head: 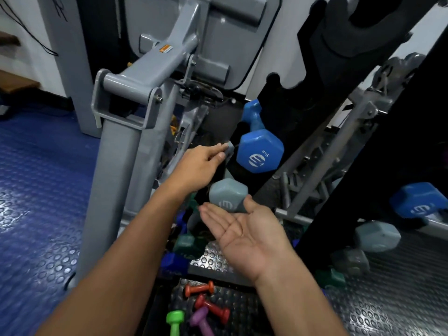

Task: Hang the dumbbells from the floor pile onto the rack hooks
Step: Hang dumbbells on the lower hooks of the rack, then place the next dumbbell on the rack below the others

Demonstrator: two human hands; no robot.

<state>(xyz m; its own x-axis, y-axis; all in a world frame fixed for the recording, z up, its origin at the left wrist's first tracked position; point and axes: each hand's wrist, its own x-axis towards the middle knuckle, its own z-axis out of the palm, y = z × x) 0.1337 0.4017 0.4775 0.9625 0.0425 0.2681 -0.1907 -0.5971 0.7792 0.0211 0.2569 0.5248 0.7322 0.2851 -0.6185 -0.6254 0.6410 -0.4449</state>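
Observation:
A black slanted rack point(312, 76) with hooks rises from the centre to the top right. A blue dumbbell point(259, 146) hangs on it, and a grey-blue dumbbell point(228, 195) sits on the hook below. My left hand point(201, 163) reaches to the rack's left side, its straight fingertips touching a small grey end beside the blue dumbbell. My right hand point(247, 231) lies palm up, fingers straight, just under the grey-blue dumbbell's end. On the floor below lie small dumbbells: orange point(198, 289), red point(213, 307), purple point(201, 321), green point(175, 322).
A grey gym machine frame point(126, 112) stands close on the left. Blue studded floor mat point(36, 190) spreads left. More dumbbells, blue point(419, 201) and grey-blue point(378, 236), hang on the rack's right side. Dark teal and navy dumbbells point(186, 243) crowd the rack's foot.

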